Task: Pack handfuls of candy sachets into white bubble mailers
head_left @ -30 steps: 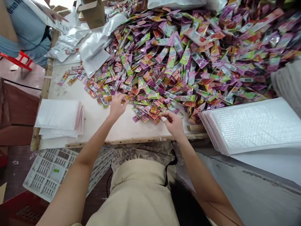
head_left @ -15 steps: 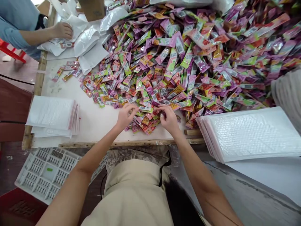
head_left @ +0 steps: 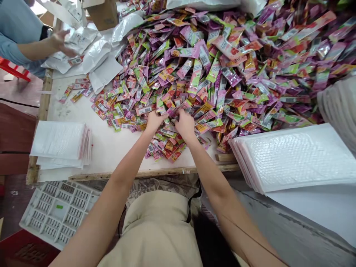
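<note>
A large heap of colourful printed stick sachets (head_left: 194, 74) in pink, purple, green and orange covers the table in front of me. My left hand (head_left: 154, 121) reaches into the near part of the heap, its fingers bent down among the sachets and partly hidden. Close beside it, my right hand (head_left: 184, 123) is curled over, thumb and fingertips closed on sachets. Between the two hands lies a purple-pink sachet (head_left: 170, 111), touched by the fingertips of both. Below the hands, a smaller clump of sachets (head_left: 168, 148) spreads towards the table's front edge.
White padded mailers (head_left: 58, 140) are stacked at left, with a larger stack of bubble mailers (head_left: 300, 157) at right. Another person's hand (head_left: 59, 43) is over white plastic packages (head_left: 96, 55) near a cardboard box (head_left: 102, 15). A white crate (head_left: 59, 211) sits below the table's wooden edge (head_left: 155, 171).
Both my hands have moved further into the heap, the right one also leftwards, closer to the left. The other person's hand has lifted and opened. The view has shifted slightly.
</note>
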{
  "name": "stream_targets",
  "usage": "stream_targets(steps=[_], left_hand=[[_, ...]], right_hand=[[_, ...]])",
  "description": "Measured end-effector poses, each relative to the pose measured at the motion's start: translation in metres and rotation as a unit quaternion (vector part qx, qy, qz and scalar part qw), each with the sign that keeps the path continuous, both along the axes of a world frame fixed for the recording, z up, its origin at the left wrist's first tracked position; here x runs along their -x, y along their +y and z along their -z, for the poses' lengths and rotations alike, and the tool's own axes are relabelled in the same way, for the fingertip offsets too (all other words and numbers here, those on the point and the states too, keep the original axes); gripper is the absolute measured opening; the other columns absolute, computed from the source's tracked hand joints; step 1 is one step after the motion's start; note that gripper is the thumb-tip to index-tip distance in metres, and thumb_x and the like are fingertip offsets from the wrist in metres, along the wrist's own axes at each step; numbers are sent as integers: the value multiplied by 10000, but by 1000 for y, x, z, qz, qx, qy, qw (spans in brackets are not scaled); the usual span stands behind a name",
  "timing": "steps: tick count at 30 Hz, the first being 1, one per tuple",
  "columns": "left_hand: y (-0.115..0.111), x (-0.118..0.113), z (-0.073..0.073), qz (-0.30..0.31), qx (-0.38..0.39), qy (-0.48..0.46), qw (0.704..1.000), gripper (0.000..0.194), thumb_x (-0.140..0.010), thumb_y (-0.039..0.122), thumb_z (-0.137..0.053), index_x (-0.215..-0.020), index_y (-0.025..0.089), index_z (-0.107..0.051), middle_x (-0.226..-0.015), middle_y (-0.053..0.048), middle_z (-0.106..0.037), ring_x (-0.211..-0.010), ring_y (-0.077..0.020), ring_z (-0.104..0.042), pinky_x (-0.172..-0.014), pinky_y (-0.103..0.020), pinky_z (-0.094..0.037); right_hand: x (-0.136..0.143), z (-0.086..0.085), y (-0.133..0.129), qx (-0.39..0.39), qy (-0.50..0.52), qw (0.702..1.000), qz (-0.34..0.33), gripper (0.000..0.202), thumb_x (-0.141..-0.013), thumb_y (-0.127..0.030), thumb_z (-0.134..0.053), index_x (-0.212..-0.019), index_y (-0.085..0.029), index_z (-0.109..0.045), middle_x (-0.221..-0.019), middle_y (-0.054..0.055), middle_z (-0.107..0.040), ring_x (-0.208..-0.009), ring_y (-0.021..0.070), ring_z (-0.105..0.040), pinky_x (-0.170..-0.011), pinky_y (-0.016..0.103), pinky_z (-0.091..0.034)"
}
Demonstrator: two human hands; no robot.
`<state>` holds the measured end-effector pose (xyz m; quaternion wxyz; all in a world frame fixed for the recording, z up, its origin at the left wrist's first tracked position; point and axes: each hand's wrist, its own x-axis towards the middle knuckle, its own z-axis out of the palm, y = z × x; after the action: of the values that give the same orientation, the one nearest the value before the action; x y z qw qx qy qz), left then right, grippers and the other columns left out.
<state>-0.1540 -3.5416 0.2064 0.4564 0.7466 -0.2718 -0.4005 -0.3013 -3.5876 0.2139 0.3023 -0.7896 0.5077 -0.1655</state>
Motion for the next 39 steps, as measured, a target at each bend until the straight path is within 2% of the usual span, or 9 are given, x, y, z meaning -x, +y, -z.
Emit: stream_targets(steps=[8,10,13,16,22,27,30,35,39], left_hand=[[78,-42,-40,-27,29,-45,998,115,-639,155,-525,-749,185,-516,-700,-4,-547,-664,-164,-562,-627,-284,-484],[85,-34,-47,81,69,-160,981,135,-666,151,-521,-793,185,-547,-842,-45,-577,-801,-195,-594,-711,-321,-514],[84,-9,-46,325,85,-328,883,196,-709,145,-579,-897,189,-611,-1094,-97,-568,-1007,-234,-577,-824,-346,-511],[85,4,-40,410,49,-391,823,188,-750,82,-545,-877,202,-614,-1059,-84,-587,-1002,-227,-581,-814,-332,-502],[98,-10,-38,296,68,-365,880,165,-868,190,-561,-1032,193,-580,-1155,-91,-610,-1122,-227,-557,-929,-339,-462],[68,9,-31,381,4,-391,838,193,-844,167,-599,-1029,206,-637,-1076,-85,-646,-1080,-260,-551,-889,-362,-452],[72,0,-37,341,30,-371,863,91,-852,149,-567,-896,202,-627,-976,-77,-646,-990,-242,-559,-848,-352,-448],[86,-33,-52,155,0,-288,945,87,-915,221,-496,-964,181,-556,-892,-76,-633,-846,-225,-585,-787,-345,-449],[39,-13,-37,184,-71,-282,939,251,-912,269,-559,-1132,150,-541,-925,-118,-673,-823,-251,-639,-762,-345,-459]], right_hand=[[54,-11,-11,-11,-262,965,-26,248,-940,-359,-420,-1143,-237,-493,-1025,77,-645,-877,228,-610,-782,392,-499],[51,-18,-19,27,-199,977,-70,322,-924,-341,-453,-1224,-227,-481,-1032,92,-625,-882,244,-591,-783,404,-488],[26,-19,-28,77,2,981,-176,360,-849,-216,-516,-1205,-189,-559,-1026,131,-604,-920,287,-566,-785,407,-449],[13,-17,-28,95,143,962,-214,321,-827,-113,-444,-1080,-178,-631,-958,141,-588,-904,290,-556,-749,374,-411],[47,-17,-23,125,1,987,-97,172,-838,-234,-519,-1001,-189,-553,-1013,127,-548,-953,284,-522,-808,393,-437],[34,-18,-12,15,-63,990,-123,186,-863,-236,-466,-1048,-217,-461,-868,64,-562,-780,235,-540,-741,368,-452],[40,-26,-6,-6,-81,991,-106,322,-834,-313,-546,-1119,-216,-433,-871,40,-578,-708,206,-538,-681,327,-435],[58,-31,-2,-21,49,994,-97,293,-812,-445,-624,-969,-206,-561,-734,30,-598,-627,203,-540,-607,300,-382],[25,-21,8,-6,183,968,-173,286,-809,-341,-643,-1048,-185,-625,-852,122,-689,-750,271,-621,-640,319,-386]])
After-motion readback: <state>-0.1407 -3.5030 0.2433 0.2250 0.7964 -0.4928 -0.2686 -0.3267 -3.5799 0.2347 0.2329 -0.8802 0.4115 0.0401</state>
